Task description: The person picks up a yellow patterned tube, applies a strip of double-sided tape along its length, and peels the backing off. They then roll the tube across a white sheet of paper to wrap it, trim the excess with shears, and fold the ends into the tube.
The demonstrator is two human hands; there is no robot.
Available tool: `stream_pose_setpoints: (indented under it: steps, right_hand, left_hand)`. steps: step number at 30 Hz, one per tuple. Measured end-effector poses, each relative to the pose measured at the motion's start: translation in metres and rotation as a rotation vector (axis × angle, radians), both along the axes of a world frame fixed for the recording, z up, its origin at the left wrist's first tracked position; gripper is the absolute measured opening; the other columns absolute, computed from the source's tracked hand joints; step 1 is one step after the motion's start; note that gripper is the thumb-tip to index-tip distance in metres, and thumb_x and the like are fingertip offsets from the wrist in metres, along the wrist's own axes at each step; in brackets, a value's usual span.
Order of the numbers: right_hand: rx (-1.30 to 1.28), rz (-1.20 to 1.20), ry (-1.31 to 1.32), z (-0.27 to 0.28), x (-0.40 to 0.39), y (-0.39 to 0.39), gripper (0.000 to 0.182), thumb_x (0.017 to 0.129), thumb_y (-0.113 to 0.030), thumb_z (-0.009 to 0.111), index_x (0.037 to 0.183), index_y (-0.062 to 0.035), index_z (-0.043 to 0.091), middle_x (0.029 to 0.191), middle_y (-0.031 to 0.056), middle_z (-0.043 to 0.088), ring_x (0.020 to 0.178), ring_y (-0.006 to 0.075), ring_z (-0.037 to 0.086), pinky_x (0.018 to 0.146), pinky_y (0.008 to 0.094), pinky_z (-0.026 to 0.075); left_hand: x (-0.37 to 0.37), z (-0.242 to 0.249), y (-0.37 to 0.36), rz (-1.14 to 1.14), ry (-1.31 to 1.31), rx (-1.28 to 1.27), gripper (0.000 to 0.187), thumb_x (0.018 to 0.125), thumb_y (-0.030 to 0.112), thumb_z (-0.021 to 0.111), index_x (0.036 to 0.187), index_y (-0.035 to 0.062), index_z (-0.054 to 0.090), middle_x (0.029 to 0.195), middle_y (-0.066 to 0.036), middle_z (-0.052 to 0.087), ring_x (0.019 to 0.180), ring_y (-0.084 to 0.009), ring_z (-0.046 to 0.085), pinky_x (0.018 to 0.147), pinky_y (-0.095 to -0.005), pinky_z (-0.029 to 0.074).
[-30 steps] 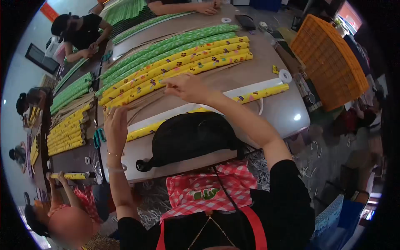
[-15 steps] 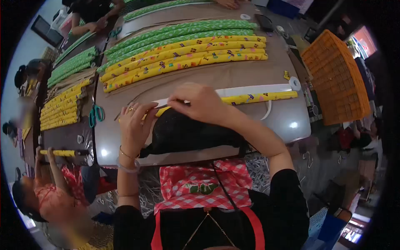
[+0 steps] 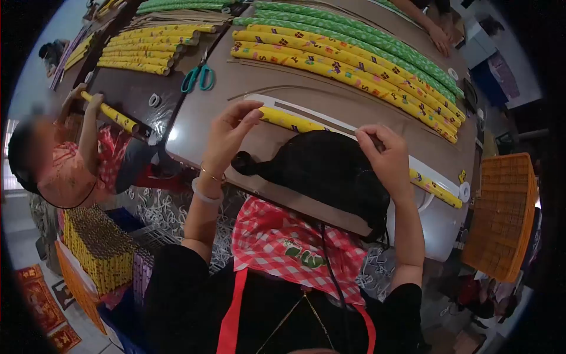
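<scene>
place: craft workshop | signs: wrapped rolls (image 3: 348, 62) in rows, scissors (image 3: 197, 76), co-workers (shared tables)

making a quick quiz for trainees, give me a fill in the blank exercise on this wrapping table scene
1. The left hand and right hand rest on a long tube wrapped in ____ paper.
2. Farther up the table, near the left hand, lie teal-handled ____.
3. Beyond the yellow tubes at the far edge lie tubes of ____ colour.
4. To the right of the table stands an ____ basket.

Missing words: yellow; scissors; green; orange
</scene>
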State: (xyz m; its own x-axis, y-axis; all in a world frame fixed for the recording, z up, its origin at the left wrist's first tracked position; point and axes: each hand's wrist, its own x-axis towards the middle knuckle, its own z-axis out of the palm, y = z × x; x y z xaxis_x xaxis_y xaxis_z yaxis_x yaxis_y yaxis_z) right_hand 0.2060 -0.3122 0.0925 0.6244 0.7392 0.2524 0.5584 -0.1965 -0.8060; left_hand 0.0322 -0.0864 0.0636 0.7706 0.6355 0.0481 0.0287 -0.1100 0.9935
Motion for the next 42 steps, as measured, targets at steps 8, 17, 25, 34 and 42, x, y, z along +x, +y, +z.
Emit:
stream_pose_setpoints:
  steps: [8, 17, 25, 34, 42]
  right_hand:
    - [-0.074, -0.02, -0.032, 0.01, -0.007, -0.005, 0.008, 0.081, -0.008, 0.063, 0.081, -0.0006, 0.061, 0.068, 0.0052, 0.058, 0.057, 0.0103, 0.052, 0.051, 0.0229, 0.04]
    - [-0.025, -0.088, 0.002, 0.009, -0.004, -0.02, 0.007, 0.081, -0.006, 0.063, 0.083, 0.0004, 0.061, 0.065, 0.0014, 0.052, 0.056, 0.0053, 0.043, 0.049, 0.02, 0.035]
    - [-0.049, -0.088, -0.001, 0.013, -0.005, -0.016, 0.007, 0.081, -0.007, 0.063, 0.084, -0.0003, 0.061, 0.067, 0.0019, 0.053, 0.056, 0.0061, 0.044, 0.05, 0.0208, 0.036]
    - [-0.048, -0.069, 0.001, 0.004, -0.008, -0.008, 0.009, 0.081, -0.008, 0.064, 0.083, -0.0003, 0.062, 0.069, 0.0041, 0.056, 0.057, 0.0084, 0.048, 0.051, 0.0219, 0.037]
    - [-0.062, -0.06, -0.034, 0.004, -0.006, -0.009, 0.009, 0.081, -0.009, 0.063, 0.083, 0.0, 0.062, 0.069, 0.0062, 0.058, 0.058, 0.0111, 0.051, 0.052, 0.0237, 0.04]
  left_hand:
    - [0.009, -0.009, -0.019, -0.145, -0.027, -0.182, 0.028, 0.088, 0.02, 0.057, 0.104, -0.003, 0.059, 0.086, -0.004, 0.063, 0.079, -0.0082, 0.058, 0.071, -0.0217, 0.046]
    - [0.01, -0.053, 0.073, 0.231, 0.244, 0.533, 0.025, 0.083, 0.018, 0.063, 0.103, 0.0024, 0.061, 0.086, -0.01, 0.064, 0.08, -0.0176, 0.061, 0.074, -0.0267, 0.047]
    - [0.034, -0.053, 0.146, 0.111, 0.476, 0.568, 0.034, 0.079, 0.013, 0.064, 0.111, 0.0027, 0.057, 0.103, -0.015, 0.062, 0.084, -0.0172, 0.061, 0.067, -0.0289, 0.049]
    - [0.033, -0.017, 0.05, 0.098, 0.041, 0.273, 0.029, 0.089, 0.017, 0.056, 0.113, 0.0029, 0.057, 0.105, -0.005, 0.061, 0.087, -0.0119, 0.059, 0.072, -0.0225, 0.046]
    - [0.02, -0.004, -0.007, -0.254, 0.017, -0.204, 0.033, 0.095, 0.028, 0.046, 0.11, 0.0016, 0.058, 0.097, -0.003, 0.062, 0.081, -0.008, 0.057, 0.064, -0.0201, 0.04]
